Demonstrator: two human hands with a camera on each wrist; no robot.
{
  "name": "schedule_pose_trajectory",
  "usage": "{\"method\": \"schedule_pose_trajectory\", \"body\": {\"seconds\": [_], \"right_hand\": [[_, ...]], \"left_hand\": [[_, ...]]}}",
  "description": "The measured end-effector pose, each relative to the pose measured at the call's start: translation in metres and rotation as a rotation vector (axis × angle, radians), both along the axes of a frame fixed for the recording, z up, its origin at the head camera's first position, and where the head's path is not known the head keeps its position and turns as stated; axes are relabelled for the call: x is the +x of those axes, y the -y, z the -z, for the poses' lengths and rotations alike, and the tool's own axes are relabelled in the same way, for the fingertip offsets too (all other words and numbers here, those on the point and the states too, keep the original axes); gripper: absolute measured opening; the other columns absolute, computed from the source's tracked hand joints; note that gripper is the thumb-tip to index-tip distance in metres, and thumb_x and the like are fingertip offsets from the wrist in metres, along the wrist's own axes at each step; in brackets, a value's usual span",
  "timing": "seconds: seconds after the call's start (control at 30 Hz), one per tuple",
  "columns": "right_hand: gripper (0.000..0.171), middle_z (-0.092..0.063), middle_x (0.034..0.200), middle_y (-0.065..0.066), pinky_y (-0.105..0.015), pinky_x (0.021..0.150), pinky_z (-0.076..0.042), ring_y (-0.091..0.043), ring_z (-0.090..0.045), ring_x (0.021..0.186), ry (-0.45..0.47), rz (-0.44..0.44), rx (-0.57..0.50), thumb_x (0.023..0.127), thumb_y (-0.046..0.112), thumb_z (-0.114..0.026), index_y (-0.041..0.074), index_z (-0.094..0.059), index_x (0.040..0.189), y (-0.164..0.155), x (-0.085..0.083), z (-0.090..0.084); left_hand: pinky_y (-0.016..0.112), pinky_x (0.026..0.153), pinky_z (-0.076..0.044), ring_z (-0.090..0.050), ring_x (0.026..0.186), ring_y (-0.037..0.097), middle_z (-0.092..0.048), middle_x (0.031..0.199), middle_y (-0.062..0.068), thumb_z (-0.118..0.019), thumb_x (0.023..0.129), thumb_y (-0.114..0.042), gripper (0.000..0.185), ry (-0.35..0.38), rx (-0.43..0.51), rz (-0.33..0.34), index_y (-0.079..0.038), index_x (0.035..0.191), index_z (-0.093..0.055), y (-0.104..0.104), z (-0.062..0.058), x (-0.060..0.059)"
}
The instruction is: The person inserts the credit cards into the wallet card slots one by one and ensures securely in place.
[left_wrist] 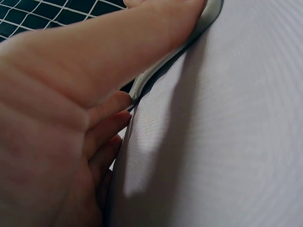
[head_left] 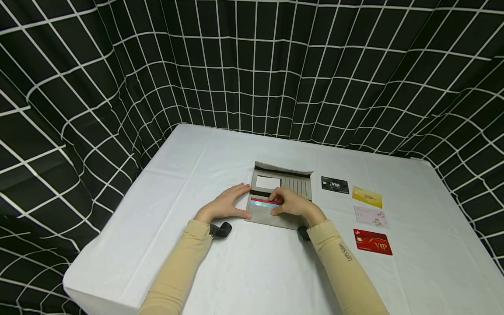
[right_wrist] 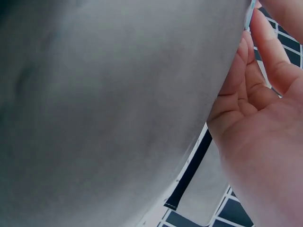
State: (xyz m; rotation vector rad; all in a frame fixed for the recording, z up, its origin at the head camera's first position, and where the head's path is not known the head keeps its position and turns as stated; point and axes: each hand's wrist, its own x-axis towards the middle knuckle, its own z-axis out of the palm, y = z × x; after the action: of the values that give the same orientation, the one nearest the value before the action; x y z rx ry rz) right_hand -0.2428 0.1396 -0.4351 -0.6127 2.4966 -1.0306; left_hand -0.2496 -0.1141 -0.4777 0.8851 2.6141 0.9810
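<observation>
The grey wallet (head_left: 261, 214) lies unfolded near the middle of the table, well in from the far edge and from the left edge. In its near panel sits a red-and-light-blue card (head_left: 260, 203), most of it below the pocket's lip and its upper strip showing; whether that strip is one card or two is hard to tell at this size. Judging from this, one insertion is well along but not finished. In the far panel, the row of narrow slots (head_left: 296, 187) shows no card edge that I can make out, beside a white window (head_left: 268, 182).

The right hand (head_left: 290, 202) is bent over the pocket, its thumb and forefinger seeming to pinch the card at the lip. The left hand (head_left: 227, 203) has its fingers extended and its thumb spread away from them, grasping nothing; it braces the wallet's left edge, thumb by the near left corner.

Four cards lie outside the wallet, toward the table's right edge, and look untouched by the work: the black card (head_left: 335, 185) farthest back, then the yellow card (head_left: 367, 197), the pale pink card (head_left: 371, 217) and, nearest the person, the red card (head_left: 372, 242). Past the table's far edge (head_left: 244, 132) hangs a black gridded curtain (head_left: 236, 65).
</observation>
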Motion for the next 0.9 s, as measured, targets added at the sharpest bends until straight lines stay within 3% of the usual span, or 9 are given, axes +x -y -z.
{"method": "schedule_pose_trajectory", "body": {"seconds": [0.5, 0.9], "right_hand": [[0.025, -0.057, 0.090, -0.003, -0.033, 0.075, -0.045, -0.019, -0.050, 0.083, 0.006, -0.048, -0.014, 0.073, 0.005, -0.078, 0.003, -0.062, 0.093, -0.0007, -0.0048, 0.0025], [0.027, -0.058, 0.090, -0.003, -0.033, 0.078, -0.045, -0.019, -0.051, 0.085, 0.018, -0.029, 0.005, 0.073, 0.005, -0.078, 0.002, -0.064, 0.095, 0.0010, -0.0012, -0.0024]], "left_hand": [[0.046, 0.109, -0.014, -0.014, 0.138, 0.020, -0.024, 0.150, 0.004, -0.073, 0.073, -0.050, 0.091, -0.007, -0.004, 0.009, -0.014, 0.146, -0.031, 0.0002, 0.0006, -0.0004], [0.047, 0.108, -0.014, -0.014, 0.138, 0.021, -0.024, 0.150, 0.005, -0.074, 0.073, -0.049, 0.091, -0.006, -0.004, 0.007, -0.013, 0.145, -0.032, 0.0003, -0.0019, 0.0008]]}}
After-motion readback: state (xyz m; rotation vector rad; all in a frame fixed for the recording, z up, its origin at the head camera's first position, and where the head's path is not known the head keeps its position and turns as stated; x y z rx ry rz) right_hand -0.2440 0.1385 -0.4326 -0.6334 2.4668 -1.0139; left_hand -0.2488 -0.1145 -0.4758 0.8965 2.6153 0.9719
